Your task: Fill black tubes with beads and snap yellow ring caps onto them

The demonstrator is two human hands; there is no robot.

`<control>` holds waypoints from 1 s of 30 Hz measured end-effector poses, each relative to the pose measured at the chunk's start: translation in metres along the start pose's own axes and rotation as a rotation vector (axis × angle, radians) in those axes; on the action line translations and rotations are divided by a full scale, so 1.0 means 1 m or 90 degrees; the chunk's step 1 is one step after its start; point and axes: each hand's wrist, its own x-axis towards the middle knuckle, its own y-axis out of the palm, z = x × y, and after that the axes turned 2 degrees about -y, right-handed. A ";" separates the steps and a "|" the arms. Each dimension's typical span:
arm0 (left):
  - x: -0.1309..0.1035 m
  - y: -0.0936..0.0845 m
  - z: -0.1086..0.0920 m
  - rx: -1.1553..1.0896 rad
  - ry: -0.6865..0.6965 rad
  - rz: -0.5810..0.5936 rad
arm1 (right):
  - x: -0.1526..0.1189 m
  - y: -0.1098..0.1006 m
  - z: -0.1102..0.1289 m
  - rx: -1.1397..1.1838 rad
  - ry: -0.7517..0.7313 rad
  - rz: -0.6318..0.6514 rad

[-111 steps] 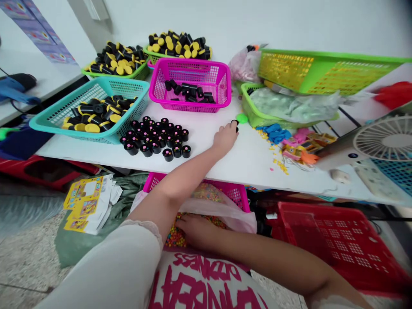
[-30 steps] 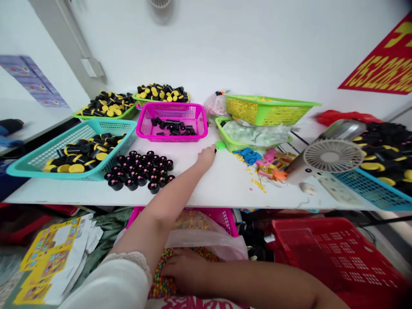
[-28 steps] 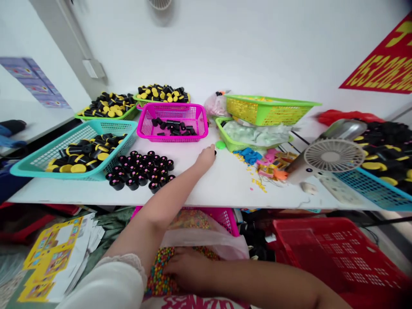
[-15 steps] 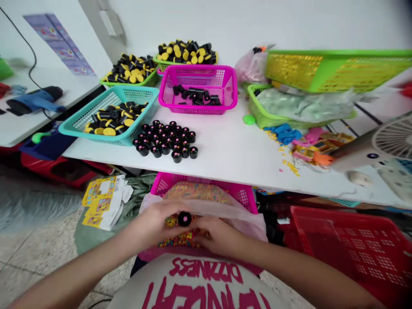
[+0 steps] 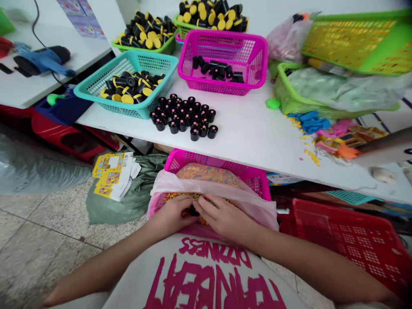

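Low in front of me, both hands meet over a plastic bag of small multicoloured beads. My left hand is closed around a small black cylinder, mostly hidden by the fingers. Against its other side, my right hand has its thumb and fingers bent, fingertips touching the piece. The bag sits in a pink basket at the table's front edge. On the table above stands a group of black cylinders, several with pink dots on top.
A turquoise basket holds black and yellow pieces; a magenta basket holds black ones. Blue balloons and loose yellow bits lie to the right. A red crate stands low right. A blue heat gun rests on the left table.
The black cylinder's pink-dotted end has turned out of sight, and my right fingers have come up over the piece. The whole view has tilted down and shifted left.
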 end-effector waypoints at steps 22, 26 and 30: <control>-0.011 -0.001 0.001 -0.053 0.050 -0.099 | -0.019 -0.014 -0.002 0.253 0.221 0.102; -0.014 0.002 0.000 -0.076 -0.017 -0.096 | -0.033 -0.006 0.004 0.278 0.272 0.149; -0.013 -0.011 -0.007 -0.081 -0.001 -0.092 | -0.043 0.000 0.007 0.311 0.338 0.120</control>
